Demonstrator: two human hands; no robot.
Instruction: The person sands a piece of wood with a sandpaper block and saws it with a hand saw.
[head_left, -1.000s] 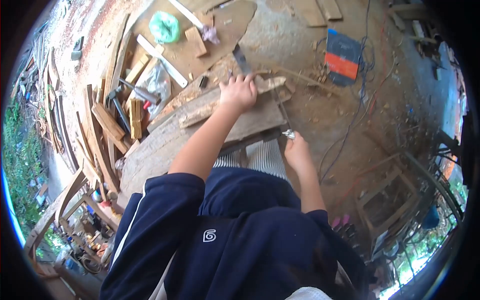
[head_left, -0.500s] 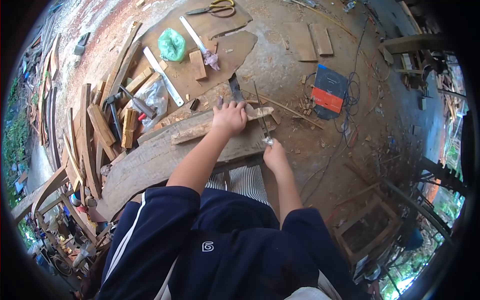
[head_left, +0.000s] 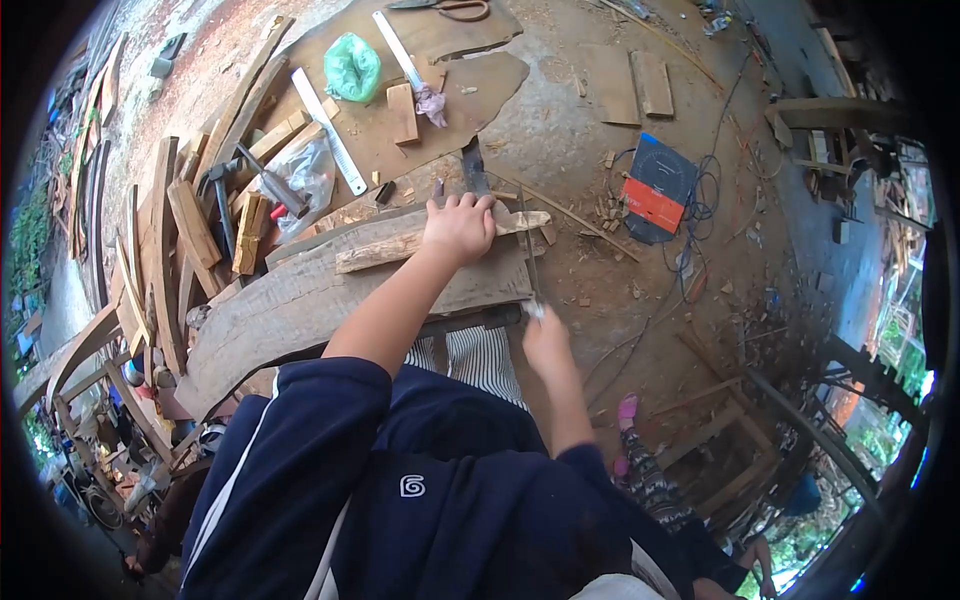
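Observation:
My left hand [head_left: 460, 228] grips a rough, pale stick of wood [head_left: 380, 251] from above and presses it onto a thick, worn plank [head_left: 300, 310]. The stick's right end juts out past my fingers. In my right hand [head_left: 549, 343], closed around a whitish wrapped end, is a narrow saw blade [head_left: 532, 265]. The blade runs upward across the stick near its right end, just right of my left hand. Its teeth are too small to make out, and motion blurs the right hand.
A hammer [head_left: 220, 200], a clear plastic bag [head_left: 308, 180] and wood offcuts [head_left: 195, 225] lie to the left. Beyond are a steel ruler [head_left: 328, 130], a green bag [head_left: 352, 68] and scissors [head_left: 455, 10]. A black-red sheet [head_left: 658, 185] lies right; another person's legs [head_left: 650, 475] show lower right.
My right hand has drawn the saw blade back toward my body. The left hand keeps its hold on the stick. Another person's legs with pink footwear have come into view at lower right.

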